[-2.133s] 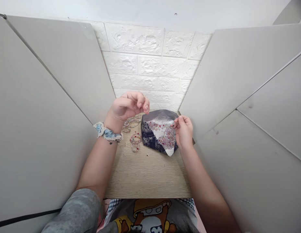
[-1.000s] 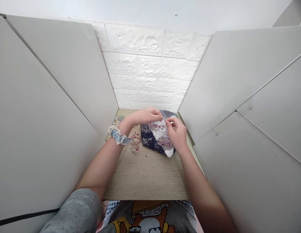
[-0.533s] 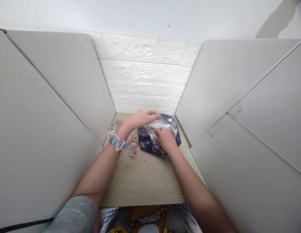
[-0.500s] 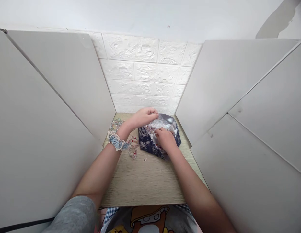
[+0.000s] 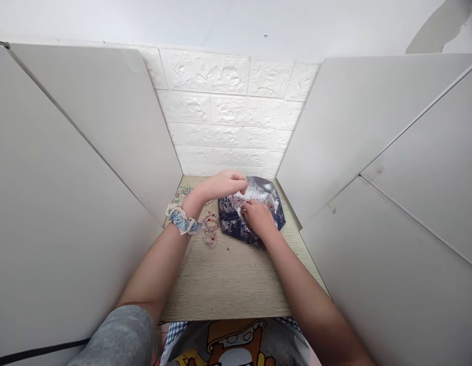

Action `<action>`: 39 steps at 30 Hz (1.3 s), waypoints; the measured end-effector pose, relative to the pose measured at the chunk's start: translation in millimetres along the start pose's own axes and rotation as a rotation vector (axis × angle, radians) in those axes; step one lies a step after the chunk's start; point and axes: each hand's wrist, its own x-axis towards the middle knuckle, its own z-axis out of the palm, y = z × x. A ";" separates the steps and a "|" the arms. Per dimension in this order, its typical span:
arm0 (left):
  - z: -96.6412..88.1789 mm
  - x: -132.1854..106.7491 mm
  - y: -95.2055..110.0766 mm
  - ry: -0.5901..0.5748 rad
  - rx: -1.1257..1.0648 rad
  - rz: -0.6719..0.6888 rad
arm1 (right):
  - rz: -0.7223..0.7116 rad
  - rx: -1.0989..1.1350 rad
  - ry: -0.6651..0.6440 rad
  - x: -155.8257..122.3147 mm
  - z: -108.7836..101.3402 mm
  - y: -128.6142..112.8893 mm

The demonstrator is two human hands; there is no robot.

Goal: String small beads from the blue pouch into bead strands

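A navy patterned pouch (image 5: 236, 227) lies spread on the wooden tabletop, its silver lining (image 5: 258, 190) facing up with many small coloured beads (image 5: 272, 206) on it. Over the far left side of the pouch, my left hand (image 5: 228, 184) is bent at the wrist, fingers closed and pointing down. Whatever is between them is too small to make out. My right hand (image 5: 257, 217) rests over the pouch's middle with thumb and fingers pinched together among the beads; what it grips is hidden. A blue and white scrunchie (image 5: 181, 219) circles my left wrist.
Left of the pouch lie beaded bracelets (image 5: 210, 231) with pink and red beads. More pale beadwork (image 5: 183, 192) sits at the back left corner. One tiny bead (image 5: 228, 249) is in front of the pouch. White panels (image 5: 353, 152) stand on both sides; a white brick-textured wall (image 5: 228, 107) closes the back.
My left fingers have tipped downward, closer to the right hand. The right hand has stayed at nearly the same spot on the pouch, still pinched.
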 end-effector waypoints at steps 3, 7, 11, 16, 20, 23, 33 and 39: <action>0.3 -0.2 -2.3 -0.038 -0.013 0.004 | -0.006 0.007 0.014 0.2 0.2 -0.5; 1.2 0.9 -5.5 -0.092 0.005 0.012 | -0.018 0.009 0.018 1.2 0.7 -0.9; 2.5 2.3 -7.5 -0.106 0.032 0.023 | -0.026 -0.009 0.032 2.0 3.5 -1.8; 2.4 0.5 -4.3 -0.100 0.037 0.010 | -0.046 0.013 0.075 2.0 6.1 -3.7; 0.3 -1.7 -0.8 -0.105 0.062 -0.014 | -0.028 0.283 0.195 -2.6 -5.2 -2.2; -1.9 -2.8 0.1 -0.124 0.085 -0.025 | 0.063 0.715 0.282 -7.7 -17.9 1.0; -3.7 -2.2 -0.7 -0.133 0.126 0.014 | 0.107 2.006 0.196 -9.5 -29.8 2.9; 0.6 -2.4 2.9 -0.065 0.077 0.036 | 0.110 2.187 0.169 -12.5 -32.9 -1.2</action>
